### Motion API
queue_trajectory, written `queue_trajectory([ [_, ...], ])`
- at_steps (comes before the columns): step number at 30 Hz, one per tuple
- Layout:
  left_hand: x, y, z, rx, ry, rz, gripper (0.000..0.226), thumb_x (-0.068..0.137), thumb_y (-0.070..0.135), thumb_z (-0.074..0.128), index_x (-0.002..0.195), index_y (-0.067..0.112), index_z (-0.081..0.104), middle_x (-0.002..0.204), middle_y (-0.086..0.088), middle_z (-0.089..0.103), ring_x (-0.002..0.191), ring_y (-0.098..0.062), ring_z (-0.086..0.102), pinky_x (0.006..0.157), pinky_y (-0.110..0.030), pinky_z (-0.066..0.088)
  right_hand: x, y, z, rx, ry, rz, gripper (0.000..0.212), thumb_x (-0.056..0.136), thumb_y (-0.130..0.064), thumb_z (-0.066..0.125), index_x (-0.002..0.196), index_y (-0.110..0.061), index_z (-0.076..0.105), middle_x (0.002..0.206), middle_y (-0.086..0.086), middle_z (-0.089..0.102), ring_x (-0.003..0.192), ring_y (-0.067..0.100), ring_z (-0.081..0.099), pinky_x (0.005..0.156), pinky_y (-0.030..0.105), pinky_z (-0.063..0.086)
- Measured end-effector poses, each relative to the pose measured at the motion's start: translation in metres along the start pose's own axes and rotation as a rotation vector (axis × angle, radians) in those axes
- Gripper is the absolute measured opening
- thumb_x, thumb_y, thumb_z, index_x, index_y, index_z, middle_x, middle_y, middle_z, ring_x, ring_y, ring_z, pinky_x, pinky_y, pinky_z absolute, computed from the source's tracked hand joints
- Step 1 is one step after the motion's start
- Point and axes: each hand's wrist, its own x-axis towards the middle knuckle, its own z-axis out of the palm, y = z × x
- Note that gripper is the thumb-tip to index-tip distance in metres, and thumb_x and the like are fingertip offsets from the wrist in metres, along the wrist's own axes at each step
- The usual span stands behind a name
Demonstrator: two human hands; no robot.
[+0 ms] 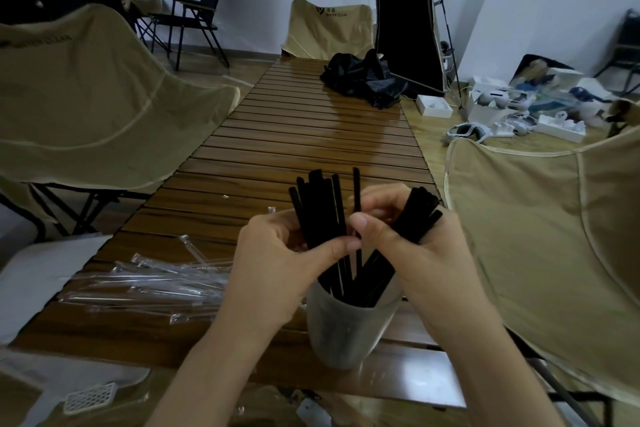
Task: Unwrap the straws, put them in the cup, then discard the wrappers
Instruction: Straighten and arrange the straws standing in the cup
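A bunch of black straws stands in a frosted, translucent cup near the front edge of the slatted wooden bench, their tops fanning up and away from the camera. The left hand wraps this bunch from the left, its thumb lying across the front of the straws just above the cup's rim, so its fingers are closed on them. One single straw rises straighter than the rest between the two hands; the right hand pinches it between thumb and forefinger, the thumb tip almost touching the left thumb. The same right hand also clamps a second bundle of black straws in its palm, this one tilted up to the right and clear of the cup. Whether the single straw carries a wrapper cannot be told.

To the left of the cup, a loose heap of clear plastic wrappers lies on the bench, with a few stray pieces a little farther up the boards. At the far end of the bench sits a crumpled black cloth bag. Beige folding chairs stand on both sides of the bench and beyond its far end. White boxes and gear are scattered on the floor to the right.
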Motion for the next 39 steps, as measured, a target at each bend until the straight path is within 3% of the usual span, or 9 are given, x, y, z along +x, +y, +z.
queue_trajectory([
  [3,0.0,-0.001,0.0,0.029,0.004,-0.001,0.03,0.063,0.042,0.075,0.09,0.029,0.073,0.089,0.011,0.075,0.09,-0.007,0.071,0.081,-0.037,0.058,-0.001,-0.004,0.002,0.018,0.063,-0.048,0.015,0.086,0.001,0.063,0.095,-0.01,0.056,0.085,0.009,0.067,0.081,0.022,0.069,0.074,0.032,0.057],
  [6,0.0,-0.002,-0.001,0.061,0.026,0.011,0.024,0.066,0.041,0.076,0.087,0.029,0.074,0.086,0.01,0.075,0.089,-0.007,0.07,0.08,-0.037,0.058,-0.001,-0.009,0.004,0.131,0.128,-0.079,0.022,0.088,0.007,0.057,0.089,-0.011,0.045,0.08,0.01,0.065,0.073,0.027,0.068,0.071,0.034,0.057],
  [10,0.001,-0.004,-0.001,0.081,0.035,0.007,0.017,0.071,0.036,0.077,0.086,0.029,0.074,0.087,0.01,0.074,0.09,-0.008,0.069,0.082,-0.04,0.057,0.0,-0.013,0.003,0.11,0.149,-0.133,0.015,0.087,0.01,0.057,0.086,-0.004,0.052,0.086,0.016,0.068,0.071,0.027,0.069,0.071,0.038,0.058],
  [14,0.001,-0.005,0.0,0.07,0.029,0.0,0.021,0.07,0.04,0.073,0.088,0.029,0.075,0.093,0.012,0.074,0.096,-0.007,0.067,0.085,-0.037,0.057,-0.001,-0.016,0.0,0.013,0.159,-0.16,0.02,0.086,0.002,0.065,0.102,-0.008,0.069,0.099,0.004,0.072,0.089,0.022,0.07,0.083,0.047,0.056],
  [19,0.002,-0.007,-0.001,0.071,0.014,0.005,0.017,0.075,0.036,0.073,0.09,0.028,0.074,0.095,0.012,0.073,0.098,-0.006,0.066,0.087,-0.037,0.056,0.0,-0.02,-0.005,0.146,0.125,-0.129,0.042,0.083,-0.025,0.066,0.125,-0.021,0.063,0.127,0.01,0.061,0.121,0.029,0.055,0.101,0.055,0.042],
  [26,0.002,-0.006,0.0,0.082,0.007,0.017,0.01,0.08,0.029,0.073,0.09,0.029,0.075,0.094,0.013,0.073,0.099,-0.004,0.066,0.088,-0.035,0.055,-0.001,-0.032,-0.007,0.277,0.099,-0.182,0.052,0.09,0.013,0.035,0.136,-0.007,0.049,0.145,-0.001,0.046,0.121,0.019,0.057,0.103,0.041,0.044],
  [31,0.002,-0.006,0.001,0.12,-0.001,0.024,0.021,0.077,0.045,0.064,0.091,0.033,0.073,0.095,0.017,0.072,0.099,-0.001,0.064,0.087,-0.032,0.055,0.0,-0.034,-0.007,0.282,0.141,-0.217,0.057,0.09,0.023,0.035,0.138,-0.006,0.045,0.149,-0.006,0.04,0.124,0.019,0.055,0.098,0.039,0.048],
  [39,0.002,-0.008,0.001,0.147,-0.02,0.045,0.011,0.086,0.029,0.066,0.095,0.034,0.072,0.1,0.021,0.071,0.104,0.002,0.062,0.092,-0.034,0.054,0.004,-0.034,-0.008,0.371,0.243,-0.226,0.072,0.083,0.028,0.038,0.142,-0.012,0.04,0.152,0.002,0.035,0.126,0.013,0.053,0.094,0.026,0.048],
])
